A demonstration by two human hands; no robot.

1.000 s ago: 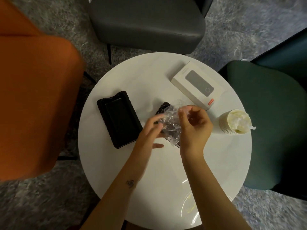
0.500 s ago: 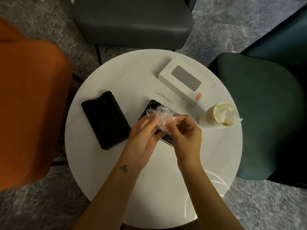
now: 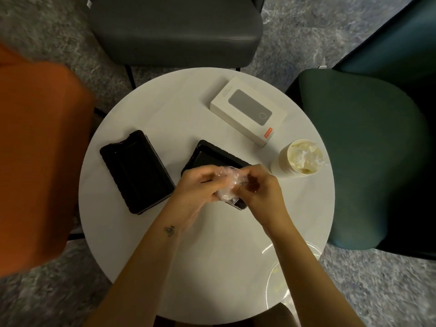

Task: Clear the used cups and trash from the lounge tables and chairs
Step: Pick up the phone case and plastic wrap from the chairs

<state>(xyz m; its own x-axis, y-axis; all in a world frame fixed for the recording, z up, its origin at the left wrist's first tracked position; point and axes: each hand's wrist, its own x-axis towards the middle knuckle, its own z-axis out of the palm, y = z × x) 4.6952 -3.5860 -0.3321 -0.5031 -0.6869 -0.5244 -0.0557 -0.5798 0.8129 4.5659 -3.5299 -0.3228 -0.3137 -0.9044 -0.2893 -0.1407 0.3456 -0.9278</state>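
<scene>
Head view:
- A crumpled wad of clear plastic wrap (image 3: 227,185) sits between both hands, above the middle of the round white tabletop (image 3: 165,109). It looks thin, glossy and wrinkled.
- The left hand (image 3: 195,187) curls its fingers round the wad's left side.
- The right hand (image 3: 262,187) pinches its right side with bent fingers.
- Directly under the hands lies 1 black tray (image 3: 212,154), partly hidden by them.
- A 2nd black tray (image 3: 136,171) lies apart to the left, shallow with a ridged rim.
- A pale paper cup (image 3: 286,161) stands near the right edge, stuffed with crumpled white tissue (image 3: 305,158).
- A white box (image 3: 247,109) lies flat beyond the cup.
- A grey chair (image 3: 177,31), a green chair (image 3: 365,149) and an orange chair (image 3: 40,149) surround the tabletop.
</scene>
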